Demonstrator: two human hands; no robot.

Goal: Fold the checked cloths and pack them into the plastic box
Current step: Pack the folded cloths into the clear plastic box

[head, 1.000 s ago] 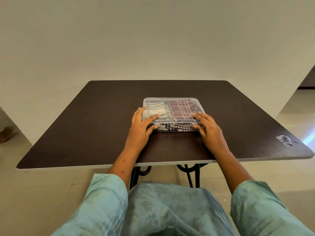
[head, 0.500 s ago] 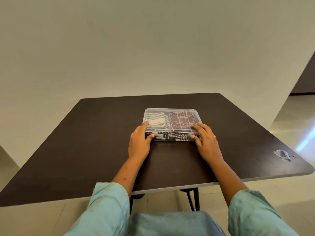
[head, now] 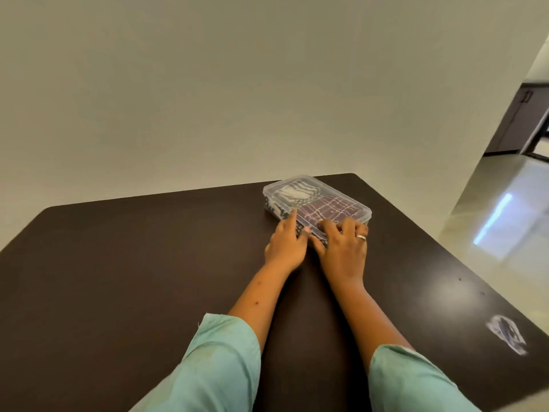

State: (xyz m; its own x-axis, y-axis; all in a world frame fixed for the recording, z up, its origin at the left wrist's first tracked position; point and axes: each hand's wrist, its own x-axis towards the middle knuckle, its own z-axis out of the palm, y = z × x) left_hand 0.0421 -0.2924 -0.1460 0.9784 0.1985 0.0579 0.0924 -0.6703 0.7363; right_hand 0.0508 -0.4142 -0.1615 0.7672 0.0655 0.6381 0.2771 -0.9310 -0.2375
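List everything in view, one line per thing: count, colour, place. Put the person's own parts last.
dark brown table: one, fills the lower frame
clear rectangular plastic box: one, lidded, far side of the table
white-and-grey striped cloth: one, folded, far end of the box
maroon checked cloth: one, folded, near end of the box
dark-and-white patterned cloth: one, seen low through the box's side wall
pale worn patch: one, table's right edge
beige wall: behind the table
glossy floor: right
left hand: touches the box's near edge
right hand: fingers curled on the lid; gold ring
teal sleeves: two
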